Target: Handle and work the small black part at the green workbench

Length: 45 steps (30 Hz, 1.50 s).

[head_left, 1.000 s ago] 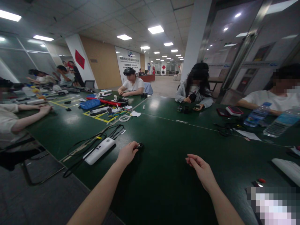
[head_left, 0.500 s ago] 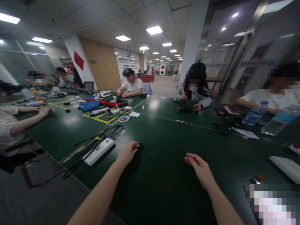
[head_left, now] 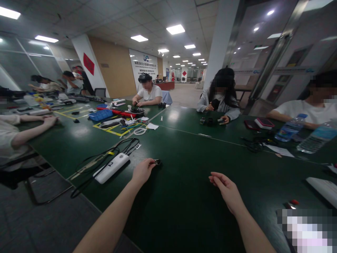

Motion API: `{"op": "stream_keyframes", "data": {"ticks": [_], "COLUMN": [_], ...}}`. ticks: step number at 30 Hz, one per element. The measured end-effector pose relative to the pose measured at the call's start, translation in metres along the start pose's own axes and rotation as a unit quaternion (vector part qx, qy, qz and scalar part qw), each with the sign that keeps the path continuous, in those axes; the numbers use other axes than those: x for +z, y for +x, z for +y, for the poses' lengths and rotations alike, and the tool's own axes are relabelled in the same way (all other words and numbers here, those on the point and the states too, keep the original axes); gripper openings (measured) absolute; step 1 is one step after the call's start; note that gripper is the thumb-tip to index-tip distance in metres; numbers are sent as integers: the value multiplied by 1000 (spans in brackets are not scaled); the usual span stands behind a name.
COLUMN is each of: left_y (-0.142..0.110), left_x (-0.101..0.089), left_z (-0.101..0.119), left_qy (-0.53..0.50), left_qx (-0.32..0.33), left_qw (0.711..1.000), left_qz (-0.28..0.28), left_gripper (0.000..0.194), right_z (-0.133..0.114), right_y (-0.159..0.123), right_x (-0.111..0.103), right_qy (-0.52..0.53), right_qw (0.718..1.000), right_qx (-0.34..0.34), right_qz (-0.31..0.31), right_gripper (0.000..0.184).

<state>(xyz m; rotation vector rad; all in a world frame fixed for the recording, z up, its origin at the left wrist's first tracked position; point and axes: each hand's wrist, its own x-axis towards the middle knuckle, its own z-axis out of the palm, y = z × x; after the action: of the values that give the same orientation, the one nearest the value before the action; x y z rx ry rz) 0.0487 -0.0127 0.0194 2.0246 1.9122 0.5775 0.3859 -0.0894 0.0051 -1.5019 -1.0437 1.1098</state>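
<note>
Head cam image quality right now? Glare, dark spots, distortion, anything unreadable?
Head view: ceiling lights leave glare on the green table; head view: table darkens between the forearms; head view: the right-hand pillar leans, probably wide-angle distortion; head view: mosaic block bottom right; head view: dark object in left hand too small to identify.

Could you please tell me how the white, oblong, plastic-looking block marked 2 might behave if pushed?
The white, oblong, plastic-looking block would probably stay rigid, given its smooth, hard-looking casing. Lying long and low, it seems unlikely to roll. It may slide fairly easily on the glossy dark green tabletop, though the thin black cables lying alongside could drag.
</note>
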Motion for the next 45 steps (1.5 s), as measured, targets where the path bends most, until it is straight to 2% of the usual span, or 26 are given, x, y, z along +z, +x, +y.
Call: {"op": "stream_keyframes", "data": {"ticks": [5,13,18,23,29,35,40,45], "left_y": [-2,1,9,12,12,9,3,3], "left_x": [0,7,17,16,7,-4,-18,-27], "left_z": [3,-2,-12,-18,-16,-13,-21,-26], "left_qy": [13,-21,-53,-64,-45,-61,-89,-43], "left_qx": [4,7,24,25,56,24,34,4], "left_qw": [1000,999,995,992,996,998,991,993], "left_qz": [1,29,79,110,53,-25,-96,-113], "left_gripper": [19,25,19,37,34,41,46,48], "right_z": [3,-2,8,9,9,4,3,6], "right_y": [2,-1,4,4,5,1,1,1], "right_x": [-2,1,-1,-1,-1,0,1,2], "right_qy": [-7,-6,2,5,-2,4,17,18], "right_qw": [1000,1000,1000,1000,1000,1000,1000,999], "right_qx": [2,4,-13,-18,-13,-13,-13,-34], "right_qz": [-4,-4,-7,-7,-8,-10,-6,-6], "right_gripper": [29,28,31,30,29,27,26,24]}}
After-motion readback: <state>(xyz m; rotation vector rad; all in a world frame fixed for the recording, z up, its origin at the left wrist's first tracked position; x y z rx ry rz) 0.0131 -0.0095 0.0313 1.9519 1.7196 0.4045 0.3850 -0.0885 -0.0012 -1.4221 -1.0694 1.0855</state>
